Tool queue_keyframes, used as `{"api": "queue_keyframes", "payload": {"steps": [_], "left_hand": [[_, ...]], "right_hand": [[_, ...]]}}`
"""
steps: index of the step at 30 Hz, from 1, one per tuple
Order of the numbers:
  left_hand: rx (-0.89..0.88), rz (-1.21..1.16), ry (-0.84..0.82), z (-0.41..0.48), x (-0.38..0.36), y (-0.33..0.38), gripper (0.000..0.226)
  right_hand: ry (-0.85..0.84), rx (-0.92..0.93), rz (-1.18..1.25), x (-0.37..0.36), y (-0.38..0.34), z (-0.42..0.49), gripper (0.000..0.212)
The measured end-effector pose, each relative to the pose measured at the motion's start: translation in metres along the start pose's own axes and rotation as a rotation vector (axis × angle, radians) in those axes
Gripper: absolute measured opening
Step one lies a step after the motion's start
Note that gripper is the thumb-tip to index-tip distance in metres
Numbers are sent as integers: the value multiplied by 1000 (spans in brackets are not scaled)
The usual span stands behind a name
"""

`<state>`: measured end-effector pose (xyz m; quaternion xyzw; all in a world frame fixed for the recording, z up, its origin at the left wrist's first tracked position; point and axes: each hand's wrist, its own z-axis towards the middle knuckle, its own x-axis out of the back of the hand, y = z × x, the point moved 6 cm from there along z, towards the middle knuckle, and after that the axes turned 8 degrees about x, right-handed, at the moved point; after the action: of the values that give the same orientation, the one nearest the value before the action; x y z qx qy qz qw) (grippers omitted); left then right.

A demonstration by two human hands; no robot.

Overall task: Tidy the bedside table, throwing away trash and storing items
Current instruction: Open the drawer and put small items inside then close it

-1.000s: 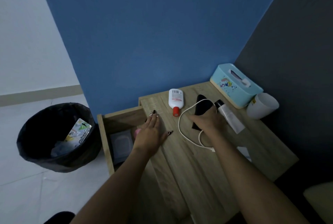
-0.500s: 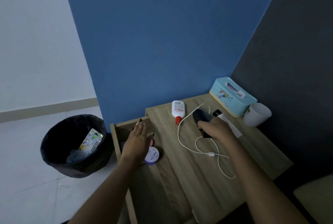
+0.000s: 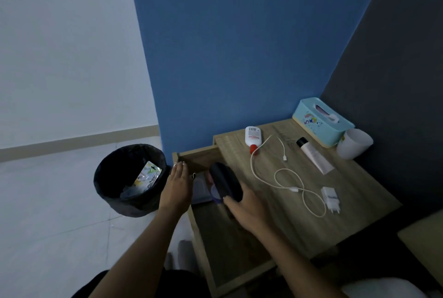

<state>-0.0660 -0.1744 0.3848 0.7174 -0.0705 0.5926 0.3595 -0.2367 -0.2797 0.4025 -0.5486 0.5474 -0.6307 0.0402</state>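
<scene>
My right hand (image 3: 249,211) grips a dark oblong case (image 3: 225,181) and holds it over the open drawer (image 3: 191,158) on the left side of the wooden bedside table (image 3: 359,192). My left hand (image 3: 177,185) hovers with fingers spread over the drawer's left edge and holds nothing. Inside the drawer I see a flat grey item (image 3: 200,188) and a bit of a round purple tin; the rest is hidden by the case. On the tabletop lie a white cable (image 3: 278,175), a white charger plug (image 3: 330,198), a white bottle with a red cap (image 3: 253,137) and a tube with a black cap (image 3: 311,154).
A black-lined trash bin (image 3: 110,178) with a colourful wrapper inside stands on the floor left of the table. A light blue tissue box (image 3: 321,122) and a white cup (image 3: 354,143) sit at the back right corner. Blue wall behind, dark wall on the right.
My right hand lifted the dark case off the tabletop and carried it left over the drawer, leaving the cable and plug uncovered. My left hand shifted to the drawer's left edge.
</scene>
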Motion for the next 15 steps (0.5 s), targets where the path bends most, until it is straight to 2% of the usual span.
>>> {"api": "queue_keyframes", "payload": {"steps": [4, 9, 15], "left_hand": [[8, 18, -40, 1, -17, -14, 57], [-12, 85, -106, 7, -35, -25, 60], [4, 139, -128, 5, -50, -41, 65]], "right_hand": [[-156, -96, -97, -51, 20, -4, 63], [-206, -166, -184, -97, 53, 3, 71], [-268, -87, -206, -139, 80, 18, 79]]}}
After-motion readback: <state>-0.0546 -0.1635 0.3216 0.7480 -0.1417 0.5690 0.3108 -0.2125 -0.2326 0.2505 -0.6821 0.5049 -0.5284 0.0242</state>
